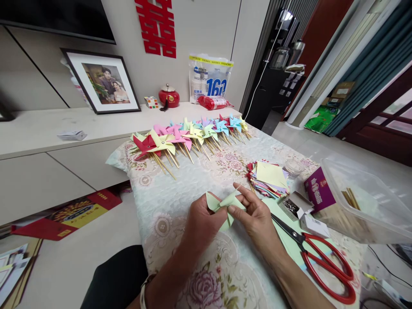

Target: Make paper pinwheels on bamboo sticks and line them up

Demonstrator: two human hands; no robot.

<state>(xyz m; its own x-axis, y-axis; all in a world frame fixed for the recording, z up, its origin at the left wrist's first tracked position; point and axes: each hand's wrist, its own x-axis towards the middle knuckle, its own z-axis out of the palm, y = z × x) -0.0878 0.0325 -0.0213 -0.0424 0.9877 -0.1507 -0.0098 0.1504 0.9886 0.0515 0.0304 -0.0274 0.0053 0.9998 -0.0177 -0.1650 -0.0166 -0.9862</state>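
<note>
Hands [206, 219] [254, 216] pinch green pinwheel paper [225, 202], folded tip pointing up-right.

1. A pale green paper pinwheel [225, 205], its corners folded toward the centre, is being held just above the desk [180, 193].
2. It is being pinched between both hands' fingers [240, 198].

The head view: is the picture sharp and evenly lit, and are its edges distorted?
Head view: soft, even daylight, no hard shadows on the table; both hands, left hand and right hand, and the green paper look sharp; straight lines bend near the edges, as at the door frame; the clear plastic box shows mild glare.
</note>
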